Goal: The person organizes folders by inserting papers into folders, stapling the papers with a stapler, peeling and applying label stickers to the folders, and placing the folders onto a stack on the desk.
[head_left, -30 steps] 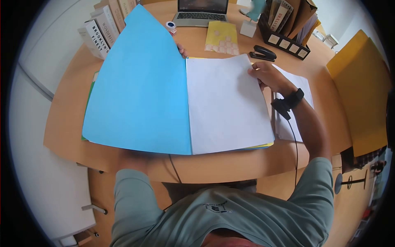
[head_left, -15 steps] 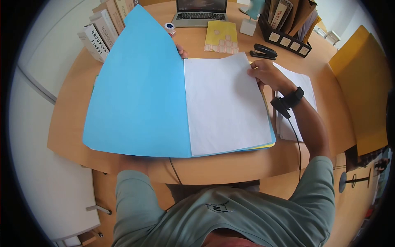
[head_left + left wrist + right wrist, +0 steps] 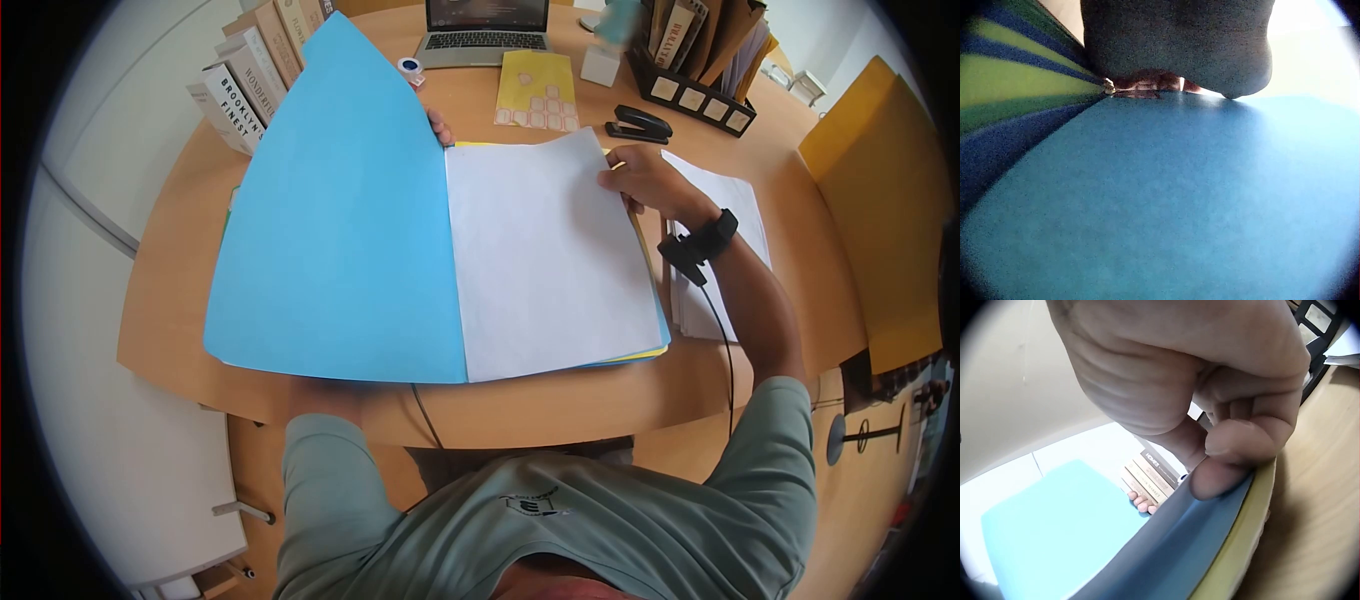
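A blue folder (image 3: 335,240) lies spread at the front of the desk, its left cover slanting upward. My left hand (image 3: 438,127) grips it at the top near the fold; only the fingers show past the edge, and the rest is behind the cover. In the left wrist view, that hand (image 3: 1175,47) is against the blue surface, beside blue, yellow and green layers (image 3: 1016,75). My right hand (image 3: 650,182) pinches the upper right edge of a white paper sheet (image 3: 545,260) on the folder's right side. Blue and yellow layers (image 3: 1254,519) lie beneath its fingertips.
A paper stack (image 3: 715,200) lies right of the folder. Beyond are a black stapler (image 3: 640,125), a yellow patterned packet (image 3: 537,90), a laptop (image 3: 485,42), a tape roll (image 3: 410,67) and a black organizer (image 3: 700,105). Books (image 3: 240,95) stand back left; a yellow panel (image 3: 880,220) rises at right.
The head view has shifted slightly. Both hands keep their holds, and the folder and white sheet stay nearly as they were.
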Tool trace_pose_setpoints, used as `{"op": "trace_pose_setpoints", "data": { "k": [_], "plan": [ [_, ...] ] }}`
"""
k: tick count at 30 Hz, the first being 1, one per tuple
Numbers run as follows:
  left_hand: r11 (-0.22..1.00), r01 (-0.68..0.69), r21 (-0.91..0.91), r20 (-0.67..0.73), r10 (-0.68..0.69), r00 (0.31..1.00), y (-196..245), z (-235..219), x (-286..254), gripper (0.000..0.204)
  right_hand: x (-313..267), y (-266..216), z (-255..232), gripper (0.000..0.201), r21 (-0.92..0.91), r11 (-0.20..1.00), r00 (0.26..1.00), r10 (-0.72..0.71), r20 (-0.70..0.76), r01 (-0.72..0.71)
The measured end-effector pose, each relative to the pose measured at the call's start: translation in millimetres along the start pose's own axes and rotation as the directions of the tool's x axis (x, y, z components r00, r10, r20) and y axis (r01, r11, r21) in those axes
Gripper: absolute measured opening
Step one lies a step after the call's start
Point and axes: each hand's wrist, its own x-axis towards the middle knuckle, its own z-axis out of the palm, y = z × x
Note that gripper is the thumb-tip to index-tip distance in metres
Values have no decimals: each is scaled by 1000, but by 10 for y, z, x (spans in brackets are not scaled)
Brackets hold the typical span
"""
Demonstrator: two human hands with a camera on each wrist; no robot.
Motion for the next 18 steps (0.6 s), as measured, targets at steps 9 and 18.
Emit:
{"op": "trace_pose_setpoints", "data": {
  "k": [9,18],
  "plan": [
    [1000,-30,-1,5,30,1000,-1,-16,-2,35,-35,-18,-34,35,-220,975,992,-59,-114,33],
    [999,-52,-7,21,52,998,-10,65,89,35,651,539,-648,45,-661,723,785,-522,-332,201]
  ]
}}
